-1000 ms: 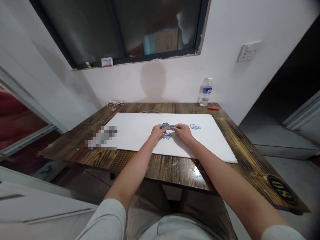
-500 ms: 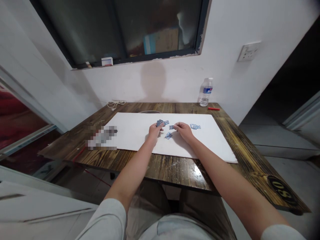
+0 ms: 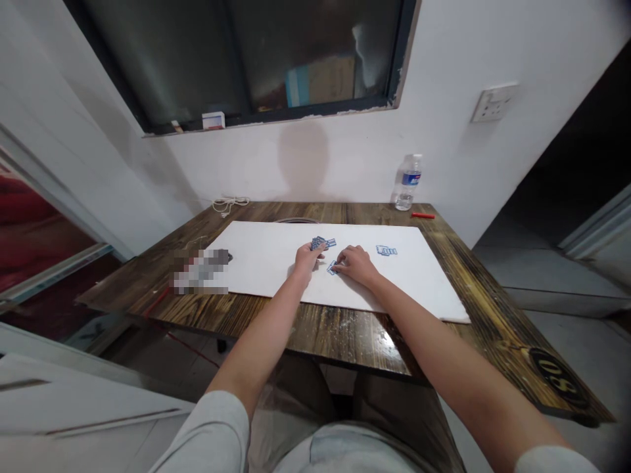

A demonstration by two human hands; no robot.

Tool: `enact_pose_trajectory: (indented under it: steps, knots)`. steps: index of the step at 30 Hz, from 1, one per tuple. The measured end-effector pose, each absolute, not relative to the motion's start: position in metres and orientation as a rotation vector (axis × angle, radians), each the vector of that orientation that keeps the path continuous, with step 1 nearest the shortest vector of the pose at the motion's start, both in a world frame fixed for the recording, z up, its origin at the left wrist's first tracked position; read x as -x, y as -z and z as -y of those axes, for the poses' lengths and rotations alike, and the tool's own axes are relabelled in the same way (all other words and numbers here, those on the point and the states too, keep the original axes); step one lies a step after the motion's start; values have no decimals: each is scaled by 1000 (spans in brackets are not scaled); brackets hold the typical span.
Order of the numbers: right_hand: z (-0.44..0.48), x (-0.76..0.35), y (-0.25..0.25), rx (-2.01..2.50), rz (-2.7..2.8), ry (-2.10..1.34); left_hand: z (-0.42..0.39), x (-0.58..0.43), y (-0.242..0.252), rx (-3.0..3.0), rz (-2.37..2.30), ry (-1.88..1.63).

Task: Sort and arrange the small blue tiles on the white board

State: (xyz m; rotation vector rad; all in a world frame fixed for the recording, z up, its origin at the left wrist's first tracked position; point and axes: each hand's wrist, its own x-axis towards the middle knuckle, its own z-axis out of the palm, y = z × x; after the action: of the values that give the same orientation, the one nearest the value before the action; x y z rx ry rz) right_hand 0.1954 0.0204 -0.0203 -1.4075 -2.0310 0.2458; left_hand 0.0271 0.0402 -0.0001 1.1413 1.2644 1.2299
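A fan of small blue-and-white cards is gripped in my left hand, raised over the white board. My right hand is just to its right and lower, fingers pinched at the edge of a small card pile on the board. A card seems to be between those fingertips, which partly cover it. Farther right, another group of overlapping cards lies flat.
The board rests on a dark wooden table. At the back right stand a water bottle and a red pen-like stick. A white cord lies back left; a blurred-out object sits at the board's left edge.
My right hand has moved down and left with a card, from beside the fan to the small middle pile. My left hand stays nearly still with its fan.
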Motion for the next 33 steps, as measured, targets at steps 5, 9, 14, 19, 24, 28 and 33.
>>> enact_pose_trajectory:
  steps: [5,9,14,19,24,28,33]
  knots:
    - [-26,-199,23,1294,1779,-400,-38,-29,-1,-1215,-1228,-1160]
    - [-28,-201,22,1269,1579,-604,-36,-30,1,-1327,-1158,-1103]
    - [-28,-201,21,1251,1493,-721,-36,-30,4,-1380,-1147,-1052]
    - [-28,-201,18,1263,1457,-765,-35,-30,2,-1377,-1182,-1096]
    - [-27,-201,16,1250,1459,-779,-36,-28,-2,-1228,-1237,-1161]
    - [-26,-202,16,1207,1450,-829,-39,-25,-2,-1093,-1247,-1250]
    - [-23,-200,16,1172,1587,-866,-42,-25,-1,-1078,-1242,-1263]
